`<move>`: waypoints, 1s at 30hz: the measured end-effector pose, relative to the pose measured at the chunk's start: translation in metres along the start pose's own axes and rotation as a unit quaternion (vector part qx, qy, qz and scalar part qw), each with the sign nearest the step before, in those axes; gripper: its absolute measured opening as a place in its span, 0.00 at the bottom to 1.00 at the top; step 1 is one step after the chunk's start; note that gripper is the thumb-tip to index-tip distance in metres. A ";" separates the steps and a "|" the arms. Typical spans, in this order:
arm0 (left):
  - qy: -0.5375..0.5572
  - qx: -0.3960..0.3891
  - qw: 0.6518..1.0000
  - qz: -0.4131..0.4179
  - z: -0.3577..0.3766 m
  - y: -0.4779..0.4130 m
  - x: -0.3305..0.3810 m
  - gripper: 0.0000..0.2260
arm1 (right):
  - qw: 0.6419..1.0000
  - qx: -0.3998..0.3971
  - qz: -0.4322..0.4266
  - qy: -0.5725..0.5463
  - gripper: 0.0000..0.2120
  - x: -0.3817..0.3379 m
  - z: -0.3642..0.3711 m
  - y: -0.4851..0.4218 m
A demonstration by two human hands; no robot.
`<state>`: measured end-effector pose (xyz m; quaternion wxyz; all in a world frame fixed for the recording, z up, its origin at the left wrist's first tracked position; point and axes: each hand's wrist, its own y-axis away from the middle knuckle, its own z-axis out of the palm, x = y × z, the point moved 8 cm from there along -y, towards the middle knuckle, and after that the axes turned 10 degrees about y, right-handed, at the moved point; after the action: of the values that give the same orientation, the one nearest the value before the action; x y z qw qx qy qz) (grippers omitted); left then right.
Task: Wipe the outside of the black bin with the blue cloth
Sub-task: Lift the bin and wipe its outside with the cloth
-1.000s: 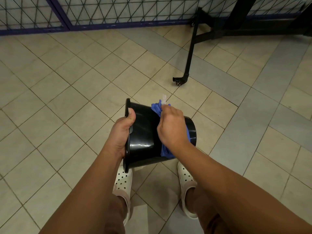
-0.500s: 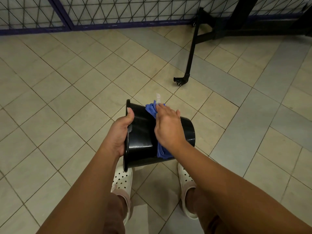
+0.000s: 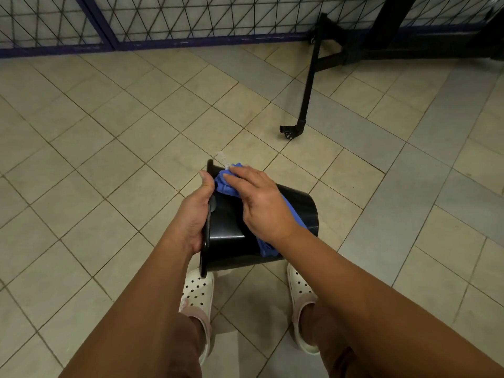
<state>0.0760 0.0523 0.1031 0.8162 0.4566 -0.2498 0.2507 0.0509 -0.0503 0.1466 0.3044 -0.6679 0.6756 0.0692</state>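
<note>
Bin (image 3: 227, 241) above 2 clogs (image 3: 197, 293), cloth (image 3: 225, 186) under right hand (image 3: 263, 205), seemingly castored leg (image 3: 308, 88) beyond

Bare forearms (image 3: 131, 309), cream perforated clogs (image 3: 197, 296).

I stand on a tiled floor (image 3: 109, 159) of beige squares laid on the diagonal, crossed by bands of grey tiles (image 3: 381, 227) that run off to my right. My two cream clogs (the perforated kind) are planted flat on it, the left clog (image 3: 196, 296) and the right clog (image 3: 300, 290) a little apart. Farther off, a black frame leg (image 3: 308, 85) slants down to a small caster (image 3: 289, 132) resting on the tiles, and a wire mesh fence (image 3: 191, 17) meets the floor's far edge.
</note>
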 end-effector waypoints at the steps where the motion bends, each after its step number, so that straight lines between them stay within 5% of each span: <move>1: 0.000 0.003 1.000 0.001 -0.002 0.000 0.001 0.28 | 1.000 -0.002 -0.005 -0.009 0.19 -0.001 0.000 0.002; 6: 0.022 0.012 1.000 0.003 -0.006 -0.001 0.003 0.36 | 0.995 -0.002 -0.097 -0.038 0.17 -0.013 -0.003 0.010; 17: -0.021 -0.071 0.996 0.053 0.025 0.007 -0.003 0.22 | 0.996 0.060 0.055 -0.028 0.20 0.011 -0.013 -0.011; 22: 0.178 -0.007 0.984 0.025 0.017 -0.002 -0.005 0.33 | 0.997 0.037 -0.028 -0.063 0.17 -0.008 0.002 0.008; 30: 0.153 0.074 0.985 -0.033 -0.010 -0.009 -0.007 0.46 | 0.985 0.024 -0.171 -0.025 0.15 -0.011 0.013 0.035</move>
<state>0.0783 0.0551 0.0884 0.8166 0.4801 -0.0873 0.3084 0.0212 -0.0312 0.1309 0.3442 -0.7645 0.5448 0.0167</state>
